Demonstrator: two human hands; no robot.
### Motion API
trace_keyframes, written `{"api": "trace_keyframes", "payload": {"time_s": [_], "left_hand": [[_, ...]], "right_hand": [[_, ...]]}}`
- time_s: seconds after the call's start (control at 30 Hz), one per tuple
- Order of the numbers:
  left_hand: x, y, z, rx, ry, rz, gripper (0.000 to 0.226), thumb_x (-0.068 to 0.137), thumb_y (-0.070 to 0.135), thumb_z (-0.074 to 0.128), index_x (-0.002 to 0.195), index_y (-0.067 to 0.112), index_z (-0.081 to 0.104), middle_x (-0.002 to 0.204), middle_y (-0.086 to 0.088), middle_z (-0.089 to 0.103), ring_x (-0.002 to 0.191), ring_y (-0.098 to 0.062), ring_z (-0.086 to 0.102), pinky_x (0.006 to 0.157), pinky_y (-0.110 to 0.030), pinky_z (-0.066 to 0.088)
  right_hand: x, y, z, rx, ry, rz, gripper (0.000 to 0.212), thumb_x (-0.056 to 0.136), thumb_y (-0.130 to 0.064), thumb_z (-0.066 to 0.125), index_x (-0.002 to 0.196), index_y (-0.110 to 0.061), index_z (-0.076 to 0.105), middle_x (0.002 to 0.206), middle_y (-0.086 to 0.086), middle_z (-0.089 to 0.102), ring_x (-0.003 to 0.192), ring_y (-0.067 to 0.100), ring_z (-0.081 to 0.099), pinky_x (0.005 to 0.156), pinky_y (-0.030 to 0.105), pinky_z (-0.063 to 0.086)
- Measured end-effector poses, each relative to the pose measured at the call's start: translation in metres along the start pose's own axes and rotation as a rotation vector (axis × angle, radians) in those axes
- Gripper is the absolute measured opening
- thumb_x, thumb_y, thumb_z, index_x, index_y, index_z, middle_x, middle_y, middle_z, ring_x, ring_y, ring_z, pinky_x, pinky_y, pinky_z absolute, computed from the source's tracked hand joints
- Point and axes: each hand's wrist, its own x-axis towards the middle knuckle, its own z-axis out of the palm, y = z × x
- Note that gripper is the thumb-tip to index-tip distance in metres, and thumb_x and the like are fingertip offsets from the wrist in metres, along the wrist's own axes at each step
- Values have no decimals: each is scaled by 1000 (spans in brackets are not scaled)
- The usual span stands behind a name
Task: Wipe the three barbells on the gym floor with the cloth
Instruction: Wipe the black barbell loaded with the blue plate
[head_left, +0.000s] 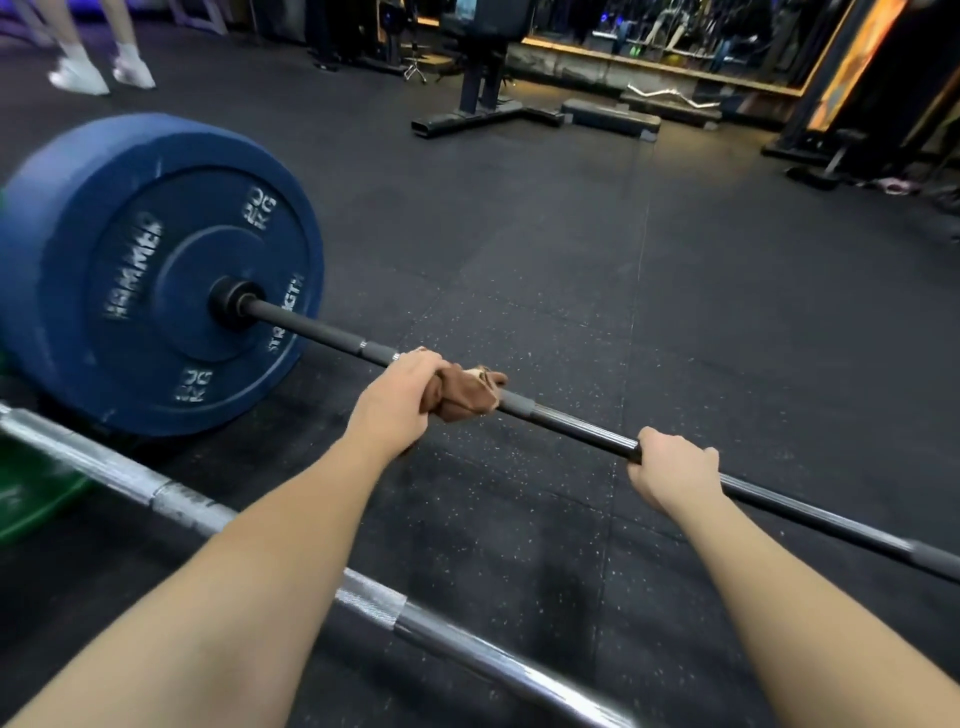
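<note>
Under the left hand (400, 391), a cloth (467, 397) is clenched around the bar (571, 428), also gripped by the right hand (672, 470).

Dark speckled rubber floor (519, 249), mirrored wall (649, 31)

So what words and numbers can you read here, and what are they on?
"HAMMER": blue plate on the black barbell, left of its face.
"STRENGTH": same plate, right side.
"20 KG": same plate, top and bottom.
Nothing else is readable.
</note>
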Motion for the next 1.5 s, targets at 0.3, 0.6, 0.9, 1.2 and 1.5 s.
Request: {"api": "trace_keyframes", "payload": {"time_s": [0.3,0.6,0.9,1.2,1.5], "left_hand": [[-1,33,23,9,80,-131,54,88,-2,63,138,15,52,151,-1,46,150,-18,28,116,-37,37],[-1,48,24,43,-38,56,62,81,-2,63,137,24,52,143,9,47,141,-12,34,106,-37,46],[22,-21,-42,170,-27,-323,45,83,7,70,122,28,61,119,3,62,106,-26,64,88,-44,55],[21,56,-6,154,-63,-211,27,83,4,65,85,25,49,101,2,59,97,-22,56,76,-34,44],[21,41,-5,190,-118,-103,24,83,8,66,97,20,51,106,4,57,106,-20,54,76,-34,44]], "right_hand": [[3,1,5,-21,30,6,10,98,-29,49,98,-19,48,85,-2,55,81,28,52,80,39,30],[4,1,5,-8,26,12,12,98,-29,50,98,-18,49,84,-2,55,80,27,52,80,39,30],[1,1,7,-50,65,2,13,97,-31,49,94,-19,44,78,-4,50,78,27,51,78,37,30],[0,-1,3,-40,41,10,12,97,-31,48,94,-19,45,76,-5,48,79,26,52,79,37,32],[-9,-10,-4,-13,28,87,13,93,-30,53,94,-19,49,88,-2,60,84,26,50,83,38,34]]}}
